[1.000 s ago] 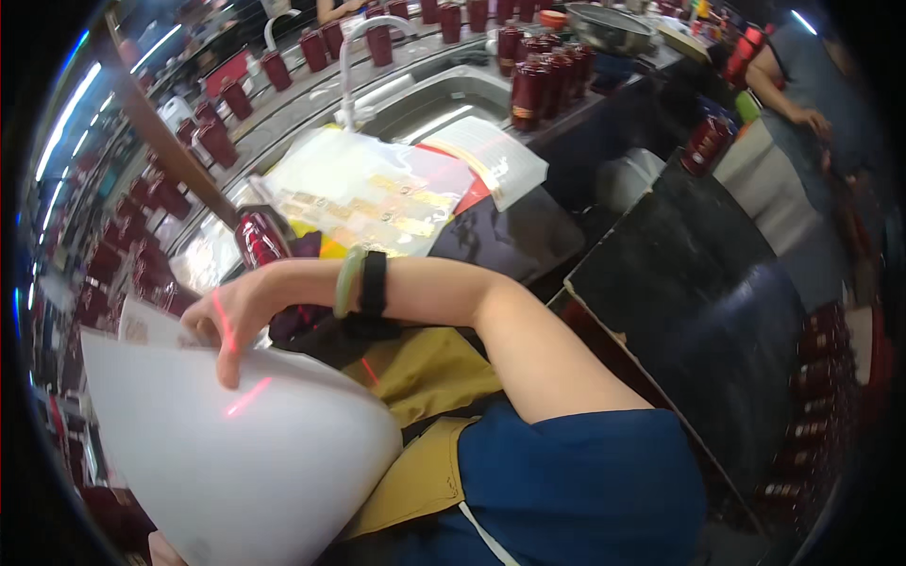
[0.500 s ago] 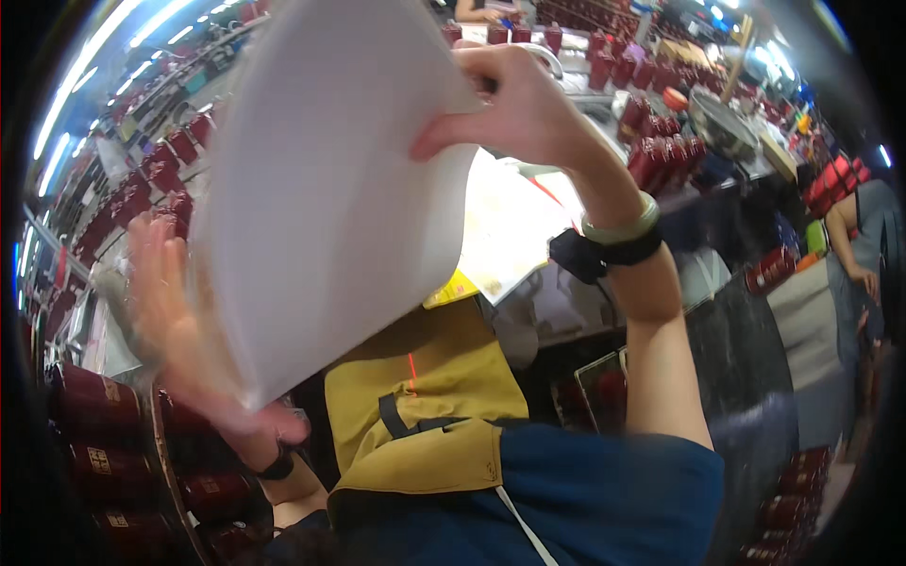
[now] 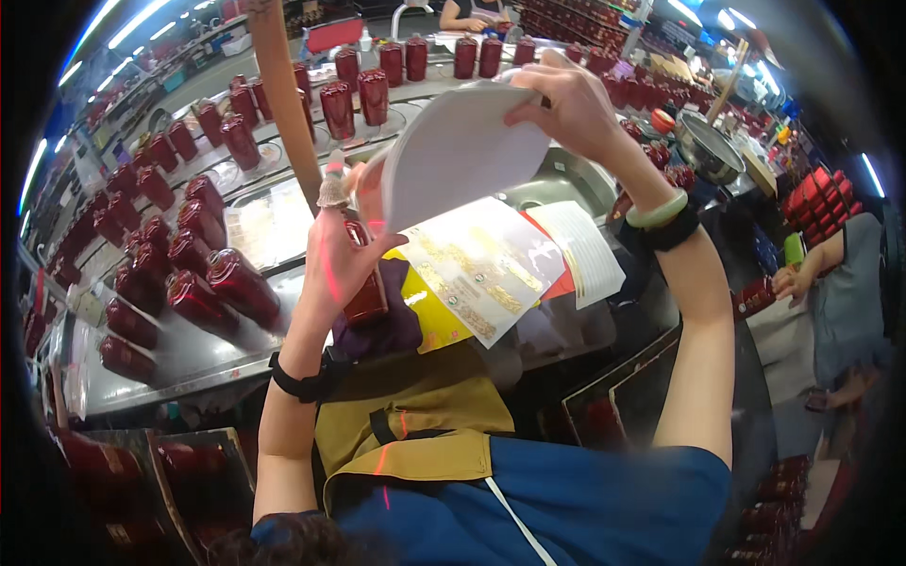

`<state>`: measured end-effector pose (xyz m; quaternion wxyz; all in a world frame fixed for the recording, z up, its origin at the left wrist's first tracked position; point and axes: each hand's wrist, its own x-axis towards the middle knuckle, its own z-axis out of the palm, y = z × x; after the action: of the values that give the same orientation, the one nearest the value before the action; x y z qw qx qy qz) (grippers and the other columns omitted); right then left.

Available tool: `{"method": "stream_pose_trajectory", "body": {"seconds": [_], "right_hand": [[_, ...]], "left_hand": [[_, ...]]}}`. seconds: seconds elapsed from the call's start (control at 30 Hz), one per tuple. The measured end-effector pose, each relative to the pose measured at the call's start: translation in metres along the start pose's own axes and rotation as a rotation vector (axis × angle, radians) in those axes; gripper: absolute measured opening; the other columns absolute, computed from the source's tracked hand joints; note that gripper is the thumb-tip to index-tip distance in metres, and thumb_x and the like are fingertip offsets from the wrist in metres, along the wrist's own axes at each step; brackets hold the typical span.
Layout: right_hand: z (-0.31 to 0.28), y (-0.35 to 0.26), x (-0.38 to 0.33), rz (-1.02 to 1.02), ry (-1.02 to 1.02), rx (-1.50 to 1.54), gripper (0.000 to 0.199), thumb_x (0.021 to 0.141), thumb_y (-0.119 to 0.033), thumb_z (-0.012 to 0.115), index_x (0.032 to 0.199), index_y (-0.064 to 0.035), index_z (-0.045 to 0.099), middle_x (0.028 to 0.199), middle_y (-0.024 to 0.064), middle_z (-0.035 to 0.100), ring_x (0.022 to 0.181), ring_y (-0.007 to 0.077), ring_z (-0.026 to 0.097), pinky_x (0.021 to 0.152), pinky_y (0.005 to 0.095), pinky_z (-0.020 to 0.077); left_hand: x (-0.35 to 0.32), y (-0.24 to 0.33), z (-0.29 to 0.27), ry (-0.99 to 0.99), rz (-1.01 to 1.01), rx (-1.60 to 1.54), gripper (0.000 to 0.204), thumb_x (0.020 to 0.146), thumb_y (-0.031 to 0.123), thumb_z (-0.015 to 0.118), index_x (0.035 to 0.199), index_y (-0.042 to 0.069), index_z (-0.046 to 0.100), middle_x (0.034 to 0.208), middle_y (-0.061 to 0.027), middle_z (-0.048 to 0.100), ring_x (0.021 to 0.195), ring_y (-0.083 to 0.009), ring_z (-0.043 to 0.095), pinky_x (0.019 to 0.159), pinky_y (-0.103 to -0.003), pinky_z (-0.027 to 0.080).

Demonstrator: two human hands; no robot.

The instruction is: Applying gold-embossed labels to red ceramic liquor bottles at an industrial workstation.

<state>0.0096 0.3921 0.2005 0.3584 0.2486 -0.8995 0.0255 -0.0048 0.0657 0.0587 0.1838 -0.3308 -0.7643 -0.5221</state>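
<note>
A thick stack of white sheets (image 3: 467,151) is raised in front of me, bowed, with a reddish left edge. My right hand (image 3: 571,104) is closed on its upper right corner, thumb on the near face. My left hand (image 3: 335,259) is at the stack's left edge, fingers up and thumb stretched out apart; one finger wears a pale wrap. Under the stack lie a gold-printed sheet (image 3: 495,283), a yellow sheet (image 3: 429,307) and a white lined sheet (image 3: 587,253). Partly hidden by my left hand, a dark red bottle (image 3: 370,300) rests on a purple cloth (image 3: 401,330).
Several dark red bottles (image 3: 241,283) stand along the metal table (image 3: 189,354) at left. A brown post (image 3: 283,94) rises beyond my left hand. Further right are a sink (image 3: 566,184) and a metal bowl (image 3: 708,146). Other people work at the back and right.
The stack has dropped lower and tilted away, baring the bottles and table behind it. My left hand has come in from the far left to the stack's edge. My right hand keeps its grip.
</note>
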Motion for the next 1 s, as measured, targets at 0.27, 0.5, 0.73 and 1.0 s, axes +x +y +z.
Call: {"method": "stream_pose_trajectory", "body": {"seconds": [0.27, 0.5, 0.73, 1.0], "right_hand": [[0.070, 0.123, -0.029, 0.048, -0.242, -0.397, 0.017, 0.075, -0.021, 0.080, 0.090, -0.0164, 0.072, 0.088, -0.0036, 0.070, 0.100, 0.0205, 0.063, 0.084, 0.0387, 0.0516], [0.162, 0.191, -0.085, 0.167, -0.580, -0.634, 0.015, 0.073, -0.022, 0.081, 0.087, -0.0199, 0.076, 0.096, -0.0049, 0.074, 0.112, 0.0204, 0.066, 0.085, 0.0395, 0.0508], [0.206, 0.235, -0.104, 0.291, -0.902, -0.510, 0.037, 0.068, -0.029, 0.090, 0.102, -0.0220, 0.079, 0.102, 0.0054, 0.075, 0.116, 0.0252, 0.066, 0.086, 0.0454, 0.0573], [0.269, 0.247, -0.111, 0.399, -1.083, -0.494, 0.050, 0.066, -0.028, 0.092, 0.111, -0.0143, 0.077, 0.114, 0.0116, 0.073, 0.114, 0.0297, 0.069, 0.089, 0.0476, 0.0589]], "left_hand": [[-0.034, -0.029, -0.028, 0.070, 0.025, 0.206, 0.082, 0.081, 0.000, 0.082, 0.154, 0.003, 0.044, 0.150, -0.0162, 0.055, 0.133, -0.0296, 0.058, 0.112, -0.043, 0.044], [-0.076, -0.044, -0.039, 0.119, -0.107, 0.346, 0.056, 0.083, -0.005, 0.076, 0.137, -0.003, 0.060, 0.141, -0.0199, 0.062, 0.130, -0.0341, 0.060, 0.111, -0.041, 0.044], [-0.087, -0.059, -0.042, 0.122, -0.096, 0.510, 0.047, 0.087, -0.010, 0.070, 0.133, -0.004, 0.062, 0.137, -0.0212, 0.064, 0.121, -0.0335, 0.065, 0.100, -0.040, 0.053], [-0.087, -0.070, -0.023, 0.069, -0.162, 0.513, 0.039, 0.088, -0.010, 0.069, 0.127, -0.003, 0.065, 0.134, -0.0222, 0.065, 0.117, -0.0342, 0.067, 0.096, -0.041, 0.054]]}}
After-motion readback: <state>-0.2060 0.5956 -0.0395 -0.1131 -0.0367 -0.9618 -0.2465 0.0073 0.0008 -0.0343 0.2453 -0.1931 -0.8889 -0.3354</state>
